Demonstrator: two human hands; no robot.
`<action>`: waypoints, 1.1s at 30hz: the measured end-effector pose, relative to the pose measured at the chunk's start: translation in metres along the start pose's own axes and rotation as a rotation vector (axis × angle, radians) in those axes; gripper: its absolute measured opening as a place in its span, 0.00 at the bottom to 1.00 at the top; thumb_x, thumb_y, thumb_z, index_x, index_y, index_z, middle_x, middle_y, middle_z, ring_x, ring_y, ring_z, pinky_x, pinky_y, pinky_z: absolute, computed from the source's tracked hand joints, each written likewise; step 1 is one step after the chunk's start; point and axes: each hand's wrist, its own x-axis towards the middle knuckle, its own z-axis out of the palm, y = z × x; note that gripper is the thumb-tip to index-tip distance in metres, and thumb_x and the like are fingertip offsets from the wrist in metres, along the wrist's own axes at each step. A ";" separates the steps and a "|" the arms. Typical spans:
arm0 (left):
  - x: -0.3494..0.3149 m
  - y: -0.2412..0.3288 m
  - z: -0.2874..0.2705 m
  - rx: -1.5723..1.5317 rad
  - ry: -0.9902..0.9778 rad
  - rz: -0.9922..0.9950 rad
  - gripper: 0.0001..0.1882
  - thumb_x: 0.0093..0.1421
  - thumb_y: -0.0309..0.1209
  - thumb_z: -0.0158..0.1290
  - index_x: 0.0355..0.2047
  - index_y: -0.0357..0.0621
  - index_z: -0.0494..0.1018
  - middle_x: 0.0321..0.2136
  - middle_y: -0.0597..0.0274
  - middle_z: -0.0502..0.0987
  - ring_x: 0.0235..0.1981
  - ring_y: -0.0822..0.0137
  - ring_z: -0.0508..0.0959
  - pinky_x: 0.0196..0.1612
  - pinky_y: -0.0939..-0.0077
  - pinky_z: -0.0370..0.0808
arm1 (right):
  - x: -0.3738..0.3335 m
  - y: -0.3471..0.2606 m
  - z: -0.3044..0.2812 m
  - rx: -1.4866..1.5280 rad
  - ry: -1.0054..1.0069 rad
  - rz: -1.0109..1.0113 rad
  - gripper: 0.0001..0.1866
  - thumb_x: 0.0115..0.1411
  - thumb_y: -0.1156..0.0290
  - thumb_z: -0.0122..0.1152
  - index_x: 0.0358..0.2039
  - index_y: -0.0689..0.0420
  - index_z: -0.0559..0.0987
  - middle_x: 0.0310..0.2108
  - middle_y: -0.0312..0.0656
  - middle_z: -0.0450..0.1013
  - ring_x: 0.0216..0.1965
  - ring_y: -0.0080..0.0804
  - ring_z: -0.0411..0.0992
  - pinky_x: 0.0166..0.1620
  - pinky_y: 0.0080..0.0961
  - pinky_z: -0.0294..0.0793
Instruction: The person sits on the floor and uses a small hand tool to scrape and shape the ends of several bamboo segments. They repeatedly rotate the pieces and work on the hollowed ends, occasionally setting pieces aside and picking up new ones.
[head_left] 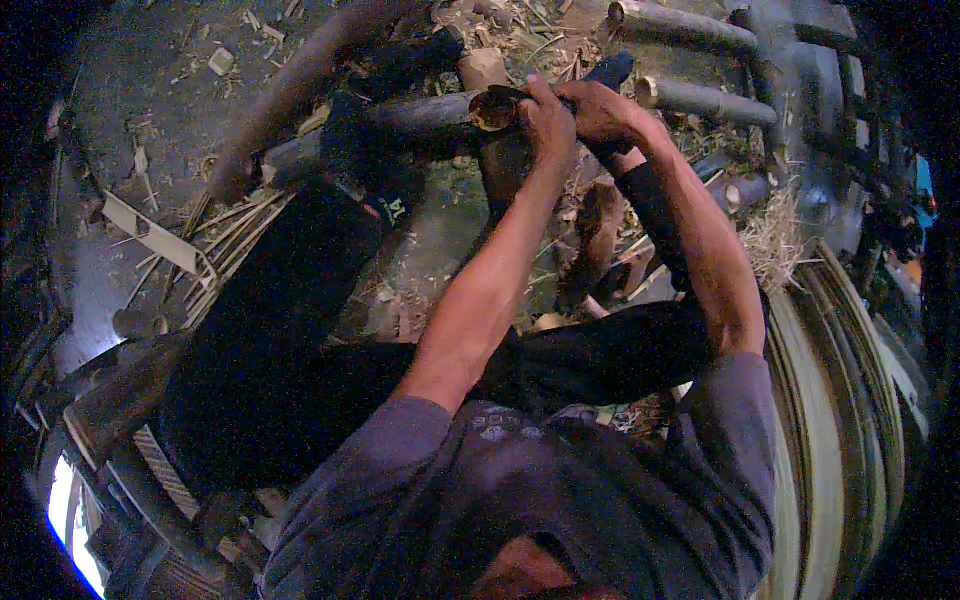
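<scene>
A round bamboo pole [425,117] lies across in front of me, its hollow cut end [492,110] facing my hands. My left hand [550,125] is closed at this end, its thumb on a thin dark blade [511,92] that reaches over the pole's rim. Right beside it, my right hand [597,112] is curled shut; what lies inside its fingers is hidden. Both hands nearly touch. The blade's handle cannot be made out. One dark-covered foot [350,130] is by the pole, and the other [610,72] shows just beyond my right hand.
Two cut poles [685,27] [710,103] lie at the far right. Long pale strips [810,420] curve along my right side, above them a heap of shavings [785,235]. Thin sticks [235,250] and a flat split piece [150,235] lie left. Chips litter the floor.
</scene>
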 end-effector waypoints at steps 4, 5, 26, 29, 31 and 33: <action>-0.021 -0.003 -0.026 0.283 -0.105 0.106 0.41 0.61 0.58 0.28 0.50 0.23 0.60 0.48 0.31 0.65 0.51 0.40 0.65 0.53 0.58 0.60 | -0.027 0.034 0.061 0.213 0.228 -0.189 0.33 0.45 0.67 0.59 0.55 0.59 0.65 0.48 0.52 0.70 0.48 0.45 0.70 0.48 0.35 0.69; -0.029 -0.007 -0.041 0.337 -0.104 0.111 0.40 0.62 0.58 0.29 0.50 0.24 0.60 0.47 0.32 0.66 0.50 0.41 0.66 0.52 0.58 0.61 | -0.033 0.023 0.072 0.280 0.227 -0.171 0.34 0.44 0.68 0.59 0.55 0.59 0.64 0.48 0.53 0.69 0.48 0.46 0.70 0.49 0.35 0.69; 0.042 0.060 -0.149 1.219 -0.669 0.333 0.35 0.63 0.52 0.31 0.37 0.23 0.70 0.40 0.30 0.70 0.47 0.40 0.69 0.49 0.56 0.64 | 0.045 -0.137 0.177 1.100 1.045 0.013 0.38 0.49 0.75 0.56 0.60 0.60 0.53 0.53 0.47 0.61 0.54 0.35 0.61 0.56 0.29 0.60; 0.044 0.092 -0.139 1.377 -0.791 0.265 0.33 0.62 0.52 0.34 0.37 0.27 0.71 0.36 0.35 0.74 0.41 0.45 0.74 0.46 0.60 0.67 | 0.072 -0.148 0.176 1.514 1.140 0.013 0.35 0.52 0.72 0.57 0.59 0.57 0.55 0.53 0.42 0.60 0.52 0.32 0.61 0.55 0.27 0.61; 0.048 0.110 -0.132 1.457 -0.920 0.380 0.34 0.61 0.56 0.37 0.32 0.31 0.72 0.29 0.45 0.77 0.29 0.56 0.76 0.36 0.59 0.69 | 0.089 -0.162 0.158 2.082 1.120 0.018 0.28 0.56 0.68 0.54 0.57 0.55 0.58 0.51 0.41 0.61 0.50 0.31 0.63 0.53 0.28 0.63; 0.065 0.128 -0.131 1.656 -0.916 0.304 0.33 0.60 0.56 0.38 0.32 0.32 0.73 0.28 0.46 0.77 0.28 0.57 0.76 0.35 0.59 0.70 | 0.114 -0.184 0.155 2.367 1.049 -0.027 0.23 0.60 0.64 0.51 0.54 0.53 0.61 0.48 0.41 0.63 0.47 0.31 0.64 0.51 0.29 0.65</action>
